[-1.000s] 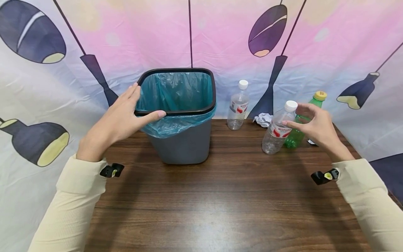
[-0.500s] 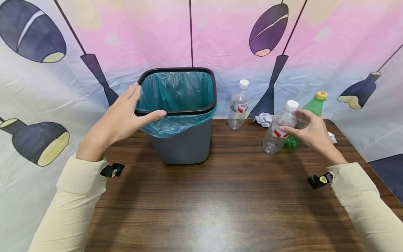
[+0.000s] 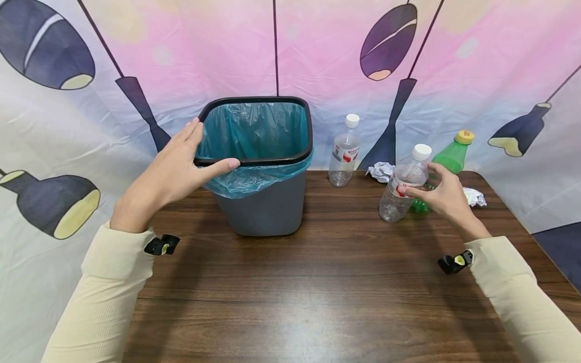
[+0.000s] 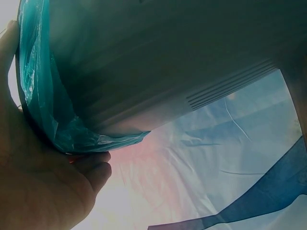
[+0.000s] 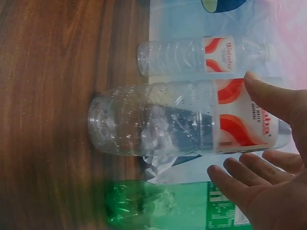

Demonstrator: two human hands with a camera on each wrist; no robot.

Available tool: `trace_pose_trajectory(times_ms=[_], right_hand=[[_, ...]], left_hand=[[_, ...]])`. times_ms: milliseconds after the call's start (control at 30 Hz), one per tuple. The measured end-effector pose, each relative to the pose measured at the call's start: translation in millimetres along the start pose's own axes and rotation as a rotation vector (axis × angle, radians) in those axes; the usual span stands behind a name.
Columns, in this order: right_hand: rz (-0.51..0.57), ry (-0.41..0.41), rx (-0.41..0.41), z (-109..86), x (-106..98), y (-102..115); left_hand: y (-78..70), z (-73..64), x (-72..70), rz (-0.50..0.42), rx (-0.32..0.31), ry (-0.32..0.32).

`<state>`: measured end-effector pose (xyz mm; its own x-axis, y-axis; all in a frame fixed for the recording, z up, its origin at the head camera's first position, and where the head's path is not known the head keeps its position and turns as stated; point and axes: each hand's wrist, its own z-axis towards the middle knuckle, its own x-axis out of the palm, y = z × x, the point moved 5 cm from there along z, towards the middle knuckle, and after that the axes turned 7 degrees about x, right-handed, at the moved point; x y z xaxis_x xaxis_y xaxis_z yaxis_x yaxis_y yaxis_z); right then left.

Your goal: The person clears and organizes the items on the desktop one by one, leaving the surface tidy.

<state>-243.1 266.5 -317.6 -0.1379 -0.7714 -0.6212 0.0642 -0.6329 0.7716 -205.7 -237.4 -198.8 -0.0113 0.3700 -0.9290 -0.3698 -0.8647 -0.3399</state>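
My left hand [image 3: 165, 171] rests at the left front corner of a grey trash bin [image 3: 268, 206], thumb stretched along its black rim. A teal bag lines the bin [image 4: 158, 62] and folds over its edge. On the right, my right hand [image 3: 447, 194] reaches around a clear plastic bottle [image 3: 396, 204] with a white cap, standing upright. In the right wrist view the thumb [image 5: 268, 93] lies at the red-and-white label, while the other fingers [image 5: 235, 179] extend along the bottle's opposite side, uncurled. A green bottle [image 3: 451, 156] with a yellow cap stands just behind it, partly hidden.
Another clear bottle [image 3: 343, 159] stands between the bin and my right hand. Crumpled white paper [image 3: 380, 172] lies behind the nearer bottle, and a second paper ball [image 3: 474, 197] is right of the green one. A printed cloth [image 3: 336, 55] hangs behind the wooden table [image 3: 290, 287].
My right hand has moved left and slightly down, closing in on the clear bottle and uncovering more of the green bottle and the right paper ball. The left hand stays on the bin.
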Motion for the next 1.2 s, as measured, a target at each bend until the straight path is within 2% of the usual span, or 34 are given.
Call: trace_pose_trajectory(times_ms=[200, 367, 1033, 1200], right_hand=[[-0.064, -0.048, -0.058, 0.1, 5, -3], [-0.060, -0.070, -0.092, 0.1, 10, -7], [-0.073, -0.048, 0.008, -0.3, 17, -9], [-0.073, -0.053, -0.002, -0.7, 16, -4]], left_hand=[[-0.3, -0.1, -0.2, -0.002, 0.000, 0.002], [-0.4, -0.8, -0.5, -0.001, -0.002, 0.001], [0.2, -0.5, 0.5, -0.009, -0.002, -0.003], [0.5, -0.5, 0.2, -0.002, -0.011, 0.005]])
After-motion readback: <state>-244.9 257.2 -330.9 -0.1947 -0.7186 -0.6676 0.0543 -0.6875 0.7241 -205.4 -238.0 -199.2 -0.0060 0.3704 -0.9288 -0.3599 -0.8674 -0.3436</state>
